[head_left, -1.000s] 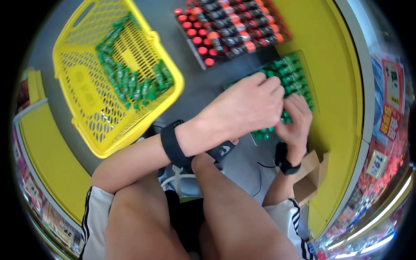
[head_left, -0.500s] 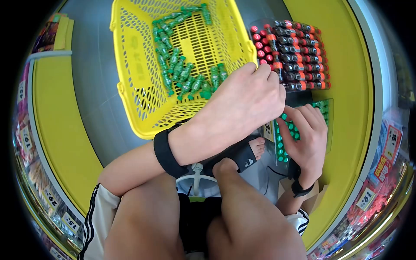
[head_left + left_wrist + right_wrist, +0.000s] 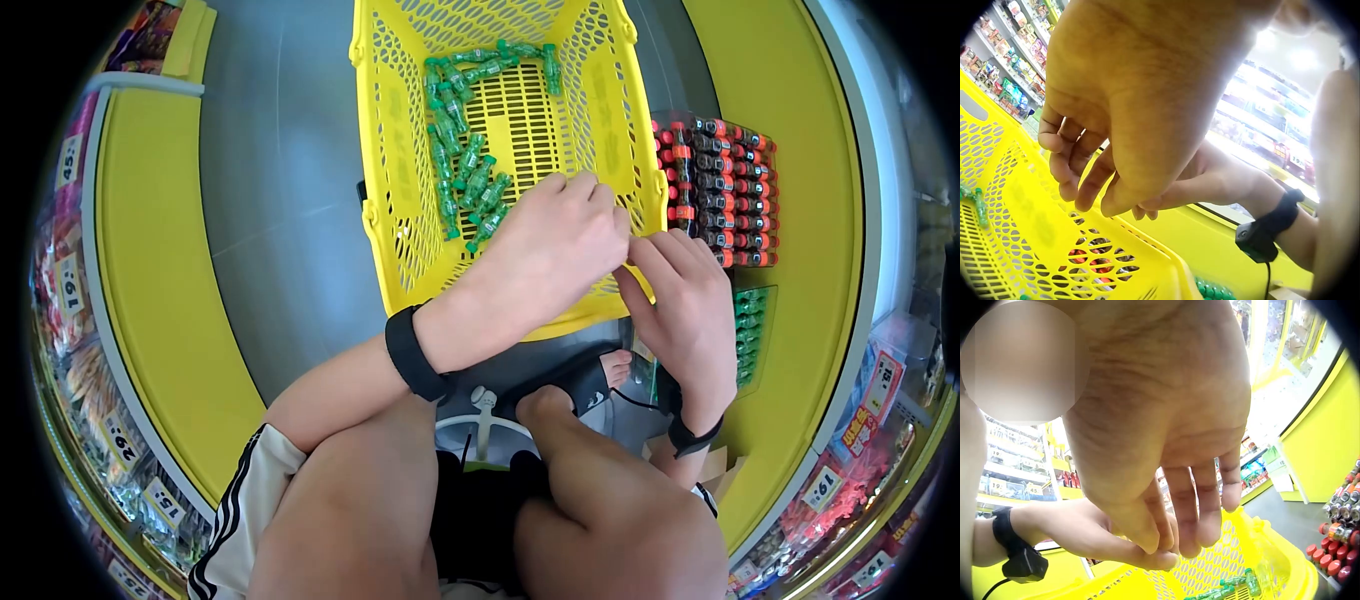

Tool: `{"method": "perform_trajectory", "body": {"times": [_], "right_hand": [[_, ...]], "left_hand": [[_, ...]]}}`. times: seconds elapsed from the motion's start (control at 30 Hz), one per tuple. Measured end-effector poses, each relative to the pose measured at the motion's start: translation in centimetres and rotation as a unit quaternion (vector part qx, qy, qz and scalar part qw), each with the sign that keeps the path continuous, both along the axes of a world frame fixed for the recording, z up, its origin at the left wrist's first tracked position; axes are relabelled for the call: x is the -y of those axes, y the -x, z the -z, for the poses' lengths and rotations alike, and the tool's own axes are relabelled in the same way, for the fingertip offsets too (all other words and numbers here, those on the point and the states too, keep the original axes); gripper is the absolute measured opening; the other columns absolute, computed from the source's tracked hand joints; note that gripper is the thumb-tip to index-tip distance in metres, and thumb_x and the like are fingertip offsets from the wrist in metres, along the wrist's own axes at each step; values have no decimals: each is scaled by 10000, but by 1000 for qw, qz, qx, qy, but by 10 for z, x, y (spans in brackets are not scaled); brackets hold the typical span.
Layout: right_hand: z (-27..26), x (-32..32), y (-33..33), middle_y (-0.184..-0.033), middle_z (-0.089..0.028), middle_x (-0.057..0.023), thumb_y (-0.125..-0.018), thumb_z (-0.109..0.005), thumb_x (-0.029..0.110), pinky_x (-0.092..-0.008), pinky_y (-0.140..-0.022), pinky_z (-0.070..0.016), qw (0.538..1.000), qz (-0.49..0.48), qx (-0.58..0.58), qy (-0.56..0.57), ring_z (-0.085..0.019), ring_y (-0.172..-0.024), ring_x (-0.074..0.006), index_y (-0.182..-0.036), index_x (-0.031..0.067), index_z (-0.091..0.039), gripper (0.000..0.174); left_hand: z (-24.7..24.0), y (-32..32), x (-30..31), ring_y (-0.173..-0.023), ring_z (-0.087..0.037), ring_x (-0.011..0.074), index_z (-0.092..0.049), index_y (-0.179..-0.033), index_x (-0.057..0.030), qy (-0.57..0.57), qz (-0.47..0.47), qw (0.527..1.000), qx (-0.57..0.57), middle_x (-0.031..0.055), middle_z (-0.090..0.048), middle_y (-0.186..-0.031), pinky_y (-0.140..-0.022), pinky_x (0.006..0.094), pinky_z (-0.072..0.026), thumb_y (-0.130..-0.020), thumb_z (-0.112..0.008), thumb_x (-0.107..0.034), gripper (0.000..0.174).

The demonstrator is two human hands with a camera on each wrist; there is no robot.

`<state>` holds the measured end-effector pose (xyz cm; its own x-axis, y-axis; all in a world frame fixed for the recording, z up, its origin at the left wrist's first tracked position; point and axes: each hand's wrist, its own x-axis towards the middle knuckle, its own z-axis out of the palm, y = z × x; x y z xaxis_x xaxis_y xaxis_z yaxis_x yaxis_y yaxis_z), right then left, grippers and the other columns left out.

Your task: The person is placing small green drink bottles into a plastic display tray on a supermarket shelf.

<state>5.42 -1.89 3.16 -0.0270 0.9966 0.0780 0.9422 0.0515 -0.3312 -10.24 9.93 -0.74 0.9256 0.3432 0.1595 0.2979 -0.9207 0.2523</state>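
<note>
Grip, left hand (image 3: pixel 560 240): fingers loosely curled above the basket's near rim; whether they pinch anything cannot be told.
Grip, right hand (image 3: pixel 685 300): fingers straight, tips meeting the left fingertips (nothing seen held).
Yellow basket (image 3: pixel 385 230): on the floor, beyond the knees.
Green bottles (image 3: pixel 470 180): scattered inside the basket.
Red-capped bottles (image 3: pixel 720 190): packed just right of it.

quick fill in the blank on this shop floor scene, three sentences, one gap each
1. The small green bottles lie inside a basket whose colour is ___.
2. The dark bottles to the right of the basket have caps coloured ___.
3. The left hand and right hand each wear a wrist band coloured ___.

Missing words: yellow; red; black.
</note>
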Motion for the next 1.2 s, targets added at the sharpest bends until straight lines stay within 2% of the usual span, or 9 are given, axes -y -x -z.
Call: {"method": "perform_trajectory", "body": {"times": [0.4,0.63,0.77,0.83,0.87,0.93,0.97,1.07,1.2], "right_hand": [[-10,-56,7,-929,-686,-84,-892,-717,30,-424,-844,-570,996,-62,63,26,-701,-912,-283,-1210,38,-710,318],[27,-122,-2,-875,-739,-143,-884,-676,19,-492,-771,-617,992,-99,76,-14,-767,-889,-357,-1004,34,-684,121],[72,-161,-3,-918,-768,-155,-893,-680,39,-501,-789,-627,993,-103,51,39,-777,-930,-370,-1002,36,-708,113],[92,-181,-3,-1115,-794,-182,-932,-666,80,-537,-912,-616,976,-127,65,163,-751,-1096,-396,-1257,71,-745,335],[100,-190,-3,-1115,-794,-182,-932,-666,80,-537,-912,-616,976,-128,64,163,-751,-1096,-395,-1257,71,-745,335],[114,-206,-2,-1220,-795,-179,-935,-674,94,-543,-963,-610,954,-127,65,264,-748,-1153,-399,-1327,98,-755,400],[120,-213,-2,-1220,-795,-179,-935,-674,94,-543,-963,-610,954,-129,63,263,-748,-1153,-399,-1327,98,-755,400],[140,-230,-4,-1315,-772,-196,-954,-665,93,-536,-1010,-605,940,-115,63,314,-734,-1223,-402,-1438,123,-703,487],[164,-244,-5,-1411,-715,-259,-979,-649,73,-523,-1071,-586,925,-89,39,366,-703,-1288,-426,-1620,170,-528,659]], "left_hand": [[27,16,-44,-929,-711,342,-731,-937,26,50,-91,995,-1,174,-689,-941,-855,446,-625,-824,-762,-24,128],[68,5,-77,-939,-743,381,-735,-967,49,73,-173,977,-96,231,-706,-999,-788,472,-656,-854,-735,-34,140],[111,6,-102,-928,-766,393,-775,-1023,36,92,-235,947,-200,269,-727,-1010,-792,472,-655,-857,-751,-107,220],[129,1,-111,-942,-778,392,-802,-1039,16,116,-240,924,-275,269,-756,-1038,-819,488,-644,-874,-736,-168,256],[138,-4,-119,-942,-778,392,-802,-1039,16,117,-241,923,-275,269,-756,-1038,-819,488,-644,-874,-736,-168,256],[155,-14,-137,-1267,-694,469,-732,-1380,36,222,-269,855,-384,380,-586,-1474,-867,502,-645,-976,-741,-287,517],[164,-13,-142,-1309,-658,515,-698,-1427,48,243,-282,838,-399,392,-534,-1534,-942,562,-621,-970,-755,-322,591],[199,-15,-149,-1334,-634,528,-688,-1436,51,202,-378,797,-426,393,-537,-1530,-981,584,-598,-969,-755,-319,600],[178,1,-148,-1323,-636,484,-645,-1482,52,232,-289,842,-393,392,-494,-1554,-1031,549,-576,-980,-749,-303,623]]}}
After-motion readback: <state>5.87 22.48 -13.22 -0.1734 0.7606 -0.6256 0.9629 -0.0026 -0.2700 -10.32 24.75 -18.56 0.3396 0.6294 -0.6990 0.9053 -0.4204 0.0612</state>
